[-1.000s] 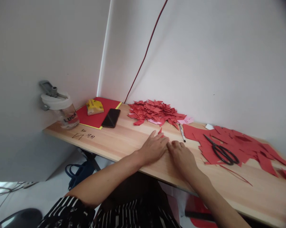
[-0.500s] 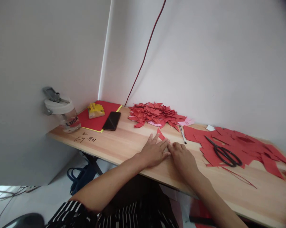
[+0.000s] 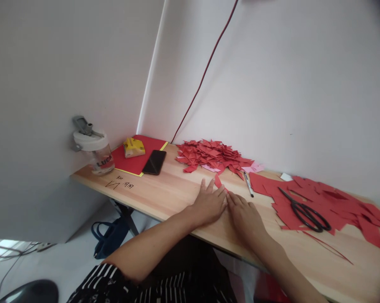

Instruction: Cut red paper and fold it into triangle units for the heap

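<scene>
2 hands close together here: left hand spread over a small red paper piece on the tabletop, apparently pinning it flat; right hand at its near end, whether pinching I can't tell; scissors lie on red sheets, likely parked within reach

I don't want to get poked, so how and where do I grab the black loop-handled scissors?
Probably best by the black looped handles, coming from the near right: the scissors lie on red paper sheets, handles toward the near edge of the wooden table, pointed blades aimed toward the white wall.
</scene>
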Motion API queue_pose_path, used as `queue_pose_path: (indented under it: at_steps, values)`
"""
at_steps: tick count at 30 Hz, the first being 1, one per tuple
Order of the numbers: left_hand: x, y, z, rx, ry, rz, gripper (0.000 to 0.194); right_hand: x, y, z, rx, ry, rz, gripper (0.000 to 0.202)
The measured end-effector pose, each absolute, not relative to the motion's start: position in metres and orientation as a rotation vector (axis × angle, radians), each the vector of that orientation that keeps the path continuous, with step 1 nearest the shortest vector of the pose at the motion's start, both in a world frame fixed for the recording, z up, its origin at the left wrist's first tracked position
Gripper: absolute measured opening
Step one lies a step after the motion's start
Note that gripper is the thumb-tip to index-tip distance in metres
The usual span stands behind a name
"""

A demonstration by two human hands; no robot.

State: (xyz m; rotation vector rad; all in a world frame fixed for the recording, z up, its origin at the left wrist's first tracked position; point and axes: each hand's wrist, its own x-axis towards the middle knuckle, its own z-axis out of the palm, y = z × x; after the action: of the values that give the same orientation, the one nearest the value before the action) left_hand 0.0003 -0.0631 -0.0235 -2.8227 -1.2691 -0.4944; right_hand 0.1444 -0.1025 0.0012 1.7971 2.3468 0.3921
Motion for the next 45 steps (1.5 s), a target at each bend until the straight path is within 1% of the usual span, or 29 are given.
queue_pose_path:
  at_steps: [6,10,16,25,33,38,42,45]
  values:
    - [0.000,-0.060,-0.027,-2.827,-1.276,-0.534,0.048,0.153,-0.103,-0.007,1.780,2.395,0.440,0.050]
    - [0.000,-0.058,-0.026,-2.857,-1.292,-0.545,0.045,0.150,-0.100,-0.001,1.767,2.361,0.430,0.050]
    - [0.000,-0.057,-0.027,-2.862,-1.300,-0.565,0.043,0.128,-0.096,0.007,1.817,2.293,0.447,0.038]
    - [-0.001,-0.058,-0.026,-2.861,-1.319,-0.535,0.045,0.141,-0.105,0.005,1.812,2.301,0.359,0.049]
    - [0.000,-0.056,-0.023,-2.912,-1.330,-0.534,0.041,0.137,-0.098,0.012,1.835,2.303,0.351,0.042]
    - [-0.001,-0.058,-0.022,-2.842,-1.341,-0.532,0.043,0.136,-0.082,0.019,1.845,2.261,0.339,0.046]
    - [-0.005,-0.056,-0.023,-2.867,-1.299,-0.537,0.042,0.136,-0.075,0.021,1.819,2.245,0.289,0.045]
    - [-0.006,-0.055,-0.024,-2.872,-1.325,-0.540,0.042,0.135,-0.077,0.020,1.834,2.240,0.311,0.045]
